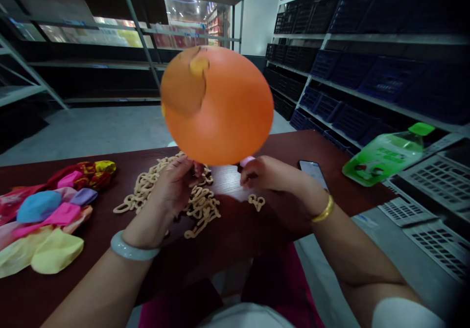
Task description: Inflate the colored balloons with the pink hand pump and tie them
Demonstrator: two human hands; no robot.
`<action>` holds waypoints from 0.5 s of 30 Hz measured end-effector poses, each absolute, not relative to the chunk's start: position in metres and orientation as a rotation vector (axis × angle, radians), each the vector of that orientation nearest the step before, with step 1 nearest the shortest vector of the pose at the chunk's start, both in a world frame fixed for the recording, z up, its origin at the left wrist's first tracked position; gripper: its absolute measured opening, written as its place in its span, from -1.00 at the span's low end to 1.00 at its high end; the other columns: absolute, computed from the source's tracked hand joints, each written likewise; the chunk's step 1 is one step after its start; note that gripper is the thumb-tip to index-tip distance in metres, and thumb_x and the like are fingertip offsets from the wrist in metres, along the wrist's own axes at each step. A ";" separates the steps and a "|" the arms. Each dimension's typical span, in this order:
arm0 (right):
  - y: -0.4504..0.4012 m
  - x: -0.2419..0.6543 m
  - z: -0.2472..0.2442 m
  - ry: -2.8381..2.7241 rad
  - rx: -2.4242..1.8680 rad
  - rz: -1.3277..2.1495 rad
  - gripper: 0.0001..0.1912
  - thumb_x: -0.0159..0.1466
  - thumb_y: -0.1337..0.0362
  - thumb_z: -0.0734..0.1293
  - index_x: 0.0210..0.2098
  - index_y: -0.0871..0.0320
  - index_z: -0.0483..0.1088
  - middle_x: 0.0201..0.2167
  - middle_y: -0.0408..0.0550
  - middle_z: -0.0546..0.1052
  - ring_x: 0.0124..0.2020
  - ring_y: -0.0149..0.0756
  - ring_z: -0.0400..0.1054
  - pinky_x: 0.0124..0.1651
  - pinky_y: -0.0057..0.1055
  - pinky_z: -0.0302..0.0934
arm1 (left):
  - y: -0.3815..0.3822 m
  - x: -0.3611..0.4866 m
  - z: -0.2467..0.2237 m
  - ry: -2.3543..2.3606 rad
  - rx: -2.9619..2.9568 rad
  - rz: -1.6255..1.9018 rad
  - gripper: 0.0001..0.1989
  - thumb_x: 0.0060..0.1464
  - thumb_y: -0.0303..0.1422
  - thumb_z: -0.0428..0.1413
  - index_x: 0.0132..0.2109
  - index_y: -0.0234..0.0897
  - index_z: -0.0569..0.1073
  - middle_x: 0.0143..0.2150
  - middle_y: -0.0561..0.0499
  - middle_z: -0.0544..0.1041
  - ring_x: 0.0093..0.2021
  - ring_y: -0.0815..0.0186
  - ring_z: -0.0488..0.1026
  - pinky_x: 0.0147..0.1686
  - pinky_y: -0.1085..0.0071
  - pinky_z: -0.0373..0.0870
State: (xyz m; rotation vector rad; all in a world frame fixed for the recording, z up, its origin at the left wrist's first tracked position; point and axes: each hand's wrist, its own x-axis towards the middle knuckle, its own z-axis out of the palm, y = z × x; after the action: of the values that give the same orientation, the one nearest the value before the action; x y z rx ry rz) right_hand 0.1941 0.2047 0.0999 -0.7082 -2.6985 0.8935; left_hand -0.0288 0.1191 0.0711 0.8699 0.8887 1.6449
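Note:
A round orange balloon (220, 107) with a darker patch and a yellow mark is in the air in front of me, its lower edge just over both hands. My left hand (178, 178) is closed, fingertips pinched under the balloon's lower left; what they hold is hidden. My right hand (270, 174) is curled shut below the balloon's lower right, with a small pink thing (247, 161) at its fingers that I cannot identify. Beige loops (201, 203) lie in a heap around my left hand. A small separate beige loop piece (256, 201) lies below my right hand.
On the dark red table (235, 240), limp colourful balloons (51, 208) lie at the left. A phone (312, 171) and a green-capped bottle (385, 156) are at the right. Beyond stand shelves with dark crates (389, 78); light grey crates (436, 186) sit low at right.

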 end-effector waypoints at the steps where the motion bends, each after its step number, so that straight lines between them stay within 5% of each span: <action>1: 0.200 0.202 0.099 -2.794 -0.753 0.826 -0.96 0.14 0.37 0.42 -0.40 0.11 0.55 -0.44 -0.16 0.57 -0.40 -0.37 0.40 -0.32 -0.48 0.16 | 0.119 -0.031 0.071 0.863 0.841 1.589 -0.84 -0.01 -0.35 0.23 -0.44 -0.33 0.43 -0.52 0.08 0.33 -0.53 0.47 0.24 -0.63 0.58 0.12; 6: 0.170 0.218 0.064 -2.893 -1.052 0.354 -0.84 0.22 0.16 0.40 -0.37 0.12 0.53 -0.36 -0.04 0.57 -0.31 -0.24 0.44 -0.34 -0.43 0.14 | 0.117 -0.034 0.070 0.845 0.753 1.527 -0.82 0.03 -0.35 0.24 -0.40 -0.34 0.41 -0.48 0.08 0.32 -0.51 0.48 0.25 -0.64 0.60 0.08; 9: 0.162 0.216 0.043 -2.832 -1.105 0.196 -0.83 0.24 0.19 0.37 -0.33 0.18 0.51 -0.30 0.06 0.55 -0.27 -0.19 0.43 -0.30 -0.41 0.15 | 0.116 -0.034 0.069 0.828 0.796 1.528 -0.80 0.02 -0.34 0.24 -0.43 -0.34 0.40 -0.50 0.07 0.32 -0.52 0.47 0.24 -0.62 0.58 0.11; 15: 0.174 0.196 0.054 -2.253 -0.898 1.066 -0.81 0.31 0.19 0.27 -0.34 0.16 0.41 -0.41 -0.08 0.53 -0.39 -0.33 0.37 -0.30 -0.41 0.19 | 0.113 -0.033 0.072 0.767 0.793 1.529 -0.82 0.01 -0.35 0.25 -0.42 -0.32 0.43 -0.49 0.07 0.32 -0.51 0.46 0.24 -0.59 0.57 0.15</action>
State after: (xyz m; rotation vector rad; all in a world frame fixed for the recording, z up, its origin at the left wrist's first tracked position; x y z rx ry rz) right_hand 0.1959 0.1744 0.0541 -0.8978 -2.2526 1.0656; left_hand -0.0329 0.1131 0.0722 0.7934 0.7667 1.5292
